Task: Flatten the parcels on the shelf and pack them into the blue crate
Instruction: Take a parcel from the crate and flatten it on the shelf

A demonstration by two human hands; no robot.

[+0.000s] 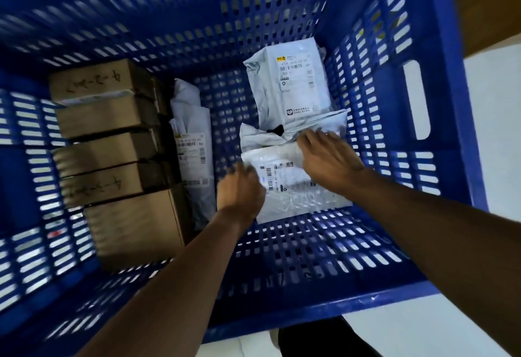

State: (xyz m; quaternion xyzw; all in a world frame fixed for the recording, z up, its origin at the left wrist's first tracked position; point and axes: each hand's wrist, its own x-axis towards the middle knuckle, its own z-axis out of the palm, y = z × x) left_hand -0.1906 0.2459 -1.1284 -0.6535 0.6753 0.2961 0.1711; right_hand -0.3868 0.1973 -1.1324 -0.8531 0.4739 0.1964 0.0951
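Both bare arms reach down into the blue crate [439, 80], whose slotted walls fill most of the head view. The left hand [239, 187] hovers over the near left edge of a white bubble mailer [293, 187] lying flat on the crate floor; its fingers [242, 169] are loosely curled and blurred, and I cannot tell whether they touch or pinch the mailer. The right hand [327, 156] lies palm down, its fingers spread open, pressing on the seam where the bubble mailer meets a crumpled grey poly bag [270, 133] just behind it. A small black patch shows on that crumpled bag. Farther back, a larger grey poly parcel [293, 86] with a printed shipping label leans against the crate's far right corner, its lower edge overlapped by the crumpled bag. Along the left wall, a row of brown cardboard boxes [110, 142] stands packed side by side, some with handwritten marks on top. Between the boxes and the bare middle of the crate floor, a long grey labelled parcel [191, 142] lies beside the boxes, touching them. Pale floor [493, 159] shows outside the crate on the right.
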